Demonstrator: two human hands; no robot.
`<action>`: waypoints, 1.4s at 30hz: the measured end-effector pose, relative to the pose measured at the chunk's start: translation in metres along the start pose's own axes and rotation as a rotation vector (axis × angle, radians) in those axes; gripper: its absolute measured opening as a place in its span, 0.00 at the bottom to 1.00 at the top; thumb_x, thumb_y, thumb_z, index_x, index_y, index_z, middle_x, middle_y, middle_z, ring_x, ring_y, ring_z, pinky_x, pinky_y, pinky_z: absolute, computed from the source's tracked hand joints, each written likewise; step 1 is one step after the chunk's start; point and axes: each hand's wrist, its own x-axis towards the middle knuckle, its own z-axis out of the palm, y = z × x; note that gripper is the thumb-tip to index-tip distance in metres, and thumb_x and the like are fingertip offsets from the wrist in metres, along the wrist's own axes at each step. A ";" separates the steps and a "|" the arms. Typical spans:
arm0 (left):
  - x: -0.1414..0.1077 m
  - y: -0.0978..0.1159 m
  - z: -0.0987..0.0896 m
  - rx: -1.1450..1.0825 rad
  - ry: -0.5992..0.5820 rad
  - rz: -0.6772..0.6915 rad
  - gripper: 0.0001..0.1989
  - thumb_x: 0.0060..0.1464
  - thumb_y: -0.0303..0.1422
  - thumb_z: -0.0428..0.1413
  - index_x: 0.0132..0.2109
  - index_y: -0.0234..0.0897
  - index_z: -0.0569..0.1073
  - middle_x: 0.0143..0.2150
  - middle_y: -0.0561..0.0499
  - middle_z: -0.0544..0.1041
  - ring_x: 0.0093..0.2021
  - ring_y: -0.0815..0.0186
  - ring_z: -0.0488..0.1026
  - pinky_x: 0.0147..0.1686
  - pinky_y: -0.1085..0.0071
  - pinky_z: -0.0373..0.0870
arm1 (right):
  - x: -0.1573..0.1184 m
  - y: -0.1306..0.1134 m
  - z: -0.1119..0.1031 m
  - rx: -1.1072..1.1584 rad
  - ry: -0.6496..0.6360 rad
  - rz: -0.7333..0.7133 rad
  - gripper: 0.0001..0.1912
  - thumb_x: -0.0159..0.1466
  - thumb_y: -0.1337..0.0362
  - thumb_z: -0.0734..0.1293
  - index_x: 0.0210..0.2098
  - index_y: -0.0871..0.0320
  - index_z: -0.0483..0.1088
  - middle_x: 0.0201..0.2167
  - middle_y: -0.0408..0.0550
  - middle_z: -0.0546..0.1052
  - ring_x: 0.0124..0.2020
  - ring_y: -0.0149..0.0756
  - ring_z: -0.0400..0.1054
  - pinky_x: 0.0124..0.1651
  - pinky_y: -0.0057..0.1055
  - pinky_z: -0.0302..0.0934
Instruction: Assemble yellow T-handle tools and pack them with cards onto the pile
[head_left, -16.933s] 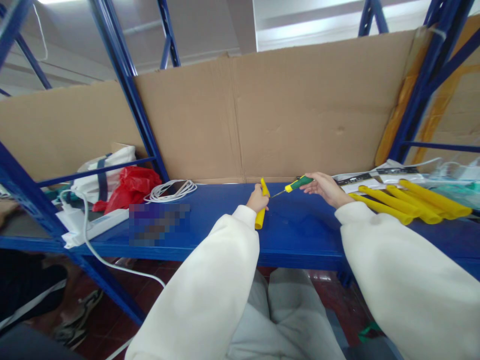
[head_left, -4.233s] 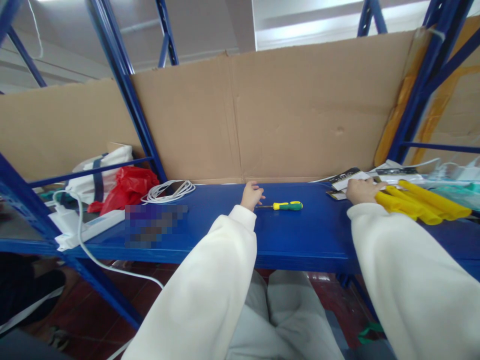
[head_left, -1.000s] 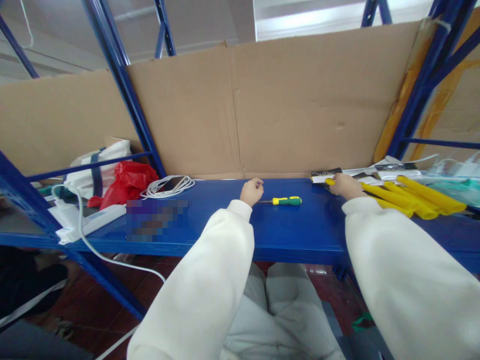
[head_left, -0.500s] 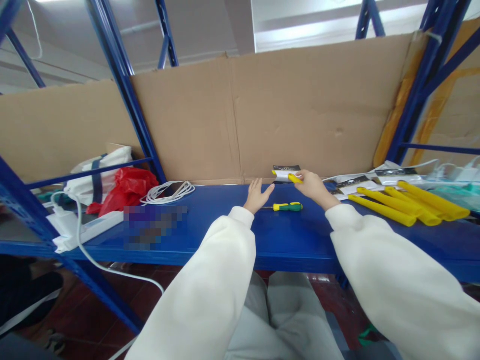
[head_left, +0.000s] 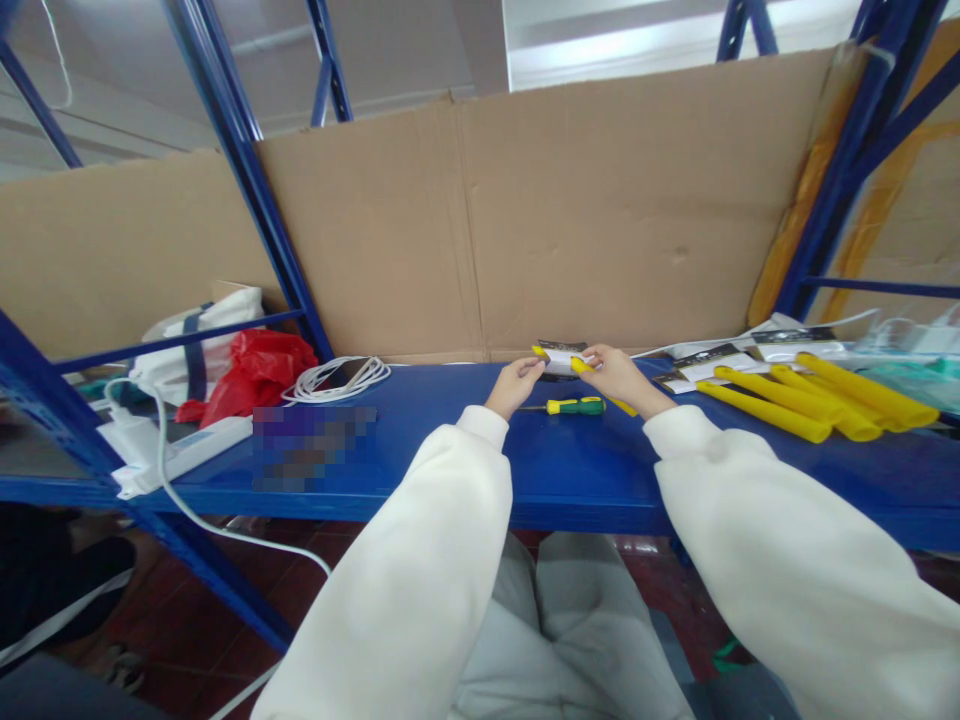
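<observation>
My right hand (head_left: 619, 380) is closed around a yellow-handled tool (head_left: 565, 357) whose head is wrapped in a black-and-white card. Part of its yellow handle shows below my palm. At the left end of the card, the fingers of my left hand (head_left: 514, 386) are pinched at its corner, by a small yellow end. What lies under the card is hidden. Just below both hands, a screwdriver (head_left: 576, 406) with a yellow-and-green handle lies on the blue shelf (head_left: 450, 460), its shaft pointing left.
To the right lie several similar tools with yellow tube-like handles (head_left: 780, 410) and black-and-white cards (head_left: 709, 365). A coiled white cable (head_left: 337, 380), a red plastic bag (head_left: 259, 370) and a white power strip (head_left: 187, 455) are on the left. Cardboard (head_left: 600, 220) stands behind.
My left hand has gone from spread fingers to a pinch on the card's left end. The tool has come slightly down and left, tilted, with my right hand still on it.
</observation>
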 end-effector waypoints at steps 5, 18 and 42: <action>-0.002 0.005 0.001 -0.136 -0.063 0.015 0.05 0.49 0.28 0.63 0.36 0.34 0.80 0.43 0.45 0.82 0.52 0.57 0.75 0.60 0.58 0.63 | -0.002 -0.002 0.005 0.072 -0.022 -0.078 0.18 0.55 0.70 0.67 0.47 0.62 0.73 0.41 0.56 0.81 0.40 0.42 0.76 0.44 0.35 0.68; -0.008 0.012 0.008 -0.355 -0.003 -0.224 0.11 0.54 0.38 0.62 0.39 0.33 0.79 0.38 0.44 0.82 0.49 0.56 0.77 0.52 0.62 0.69 | -0.005 -0.008 0.015 0.537 -0.064 -0.090 0.39 0.54 0.66 0.72 0.63 0.59 0.57 0.37 0.48 0.80 0.34 0.37 0.74 0.41 0.36 0.69; -0.008 0.028 -0.012 -0.611 0.561 -0.240 0.23 0.67 0.44 0.41 0.56 0.38 0.71 0.52 0.46 0.76 0.44 0.66 0.77 0.36 0.74 0.71 | -0.007 -0.013 -0.008 0.982 -0.376 0.222 0.12 0.61 0.60 0.70 0.29 0.58 0.65 0.19 0.38 0.65 0.19 0.25 0.57 0.23 0.24 0.52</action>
